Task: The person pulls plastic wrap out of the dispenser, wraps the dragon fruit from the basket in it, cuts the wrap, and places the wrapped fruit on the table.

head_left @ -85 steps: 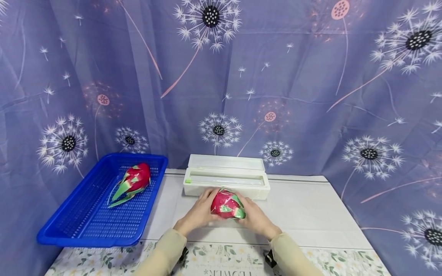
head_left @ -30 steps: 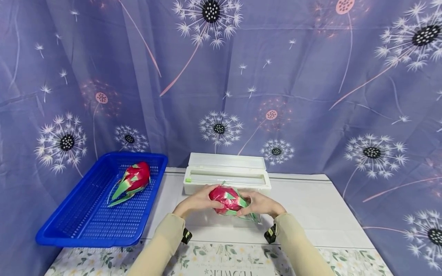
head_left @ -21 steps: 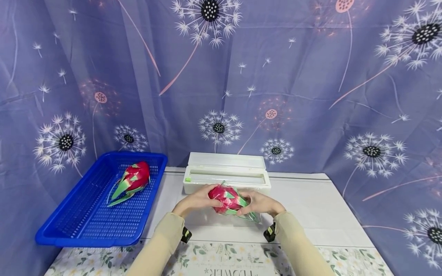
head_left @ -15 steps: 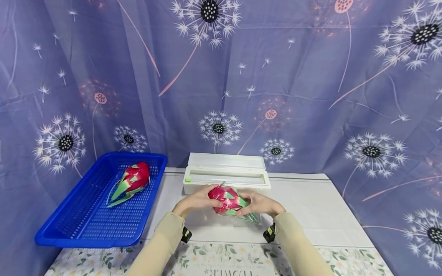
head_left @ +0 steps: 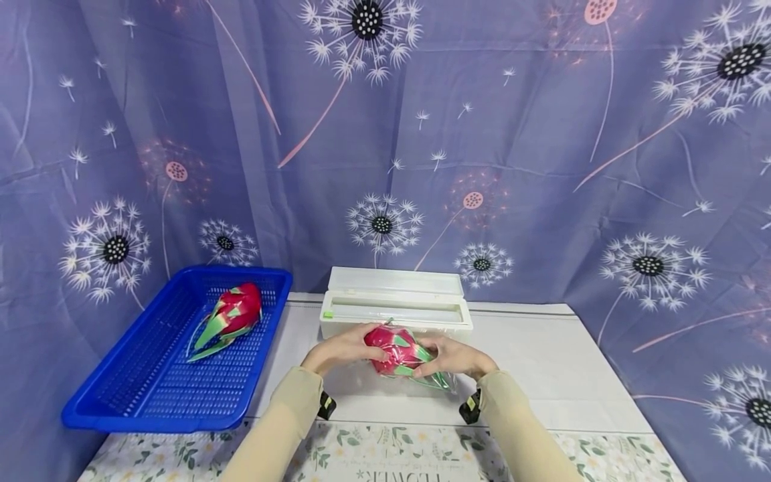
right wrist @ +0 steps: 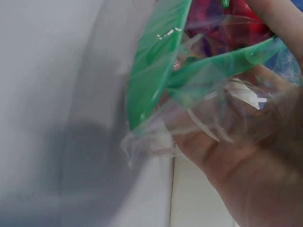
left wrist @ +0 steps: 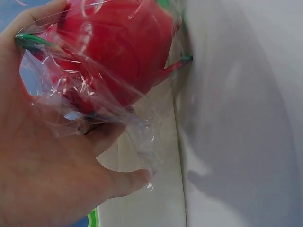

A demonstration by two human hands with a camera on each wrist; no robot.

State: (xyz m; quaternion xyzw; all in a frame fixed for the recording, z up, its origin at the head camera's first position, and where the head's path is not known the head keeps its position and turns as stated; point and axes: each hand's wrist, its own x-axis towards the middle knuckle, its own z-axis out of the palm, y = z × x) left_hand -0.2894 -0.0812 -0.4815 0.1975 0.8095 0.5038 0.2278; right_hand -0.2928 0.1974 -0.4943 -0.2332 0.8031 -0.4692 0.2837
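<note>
Just in front of the white box, a red dragon fruit (head_left: 391, 351) with green leaf tips is held between both hands. Clear plastic wrap (left wrist: 78, 87) covers it and bunches up in creases at its ends. My left hand (head_left: 345, 347) grips the rounded red end; in the left wrist view its thumb touches a loose twist of the wrap. Around the leafy end, my right hand (head_left: 454, 356) curls its fingers. Green leaves (right wrist: 156, 61) stick out under loose film in the right wrist view, beside that palm.
A white cling-film dispenser box (head_left: 394, 329) stands behind the hands, lid raised, a roll inside. On the left, a blue basket (head_left: 162, 423) holds another dragon fruit (head_left: 235, 313). A floral cloth (head_left: 385, 448) runs along the table's near edge, and a patterned curtain (head_left: 530, 134) hangs behind.
Since the earliest frame, the dragon fruit has been turned so its leaves point to the lower right, and the right hand has shifted round that end. Over the last second, almost nothing has moved.
</note>
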